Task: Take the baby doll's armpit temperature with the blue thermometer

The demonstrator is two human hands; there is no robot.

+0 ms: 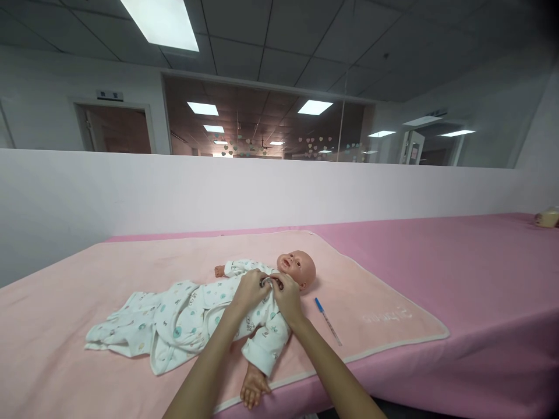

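A baby doll (pixel 298 266) lies on its back on a pale pink towel (pixel 174 262), head to the right, dressed in a white patterned romper (pixel 187 317). My left hand (pixel 251 289) and my right hand (pixel 287 294) meet at the doll's chest just below the chin. Both pinch the romper's neckline, where a small dark fastener shows between the fingers. One doll hand (pixel 219 270) sticks out at the far side. Its other hand (pixel 253 389) hangs near the towel's front edge.
A blue-capped pen-like stick (pixel 327 320) lies on the towel right of my right arm. The towel rests on a long pink-covered table (pixel 458 279) backed by a low white partition (pixel 131 192). A small yellowish object (pixel 548 218) sits at the table's far right.
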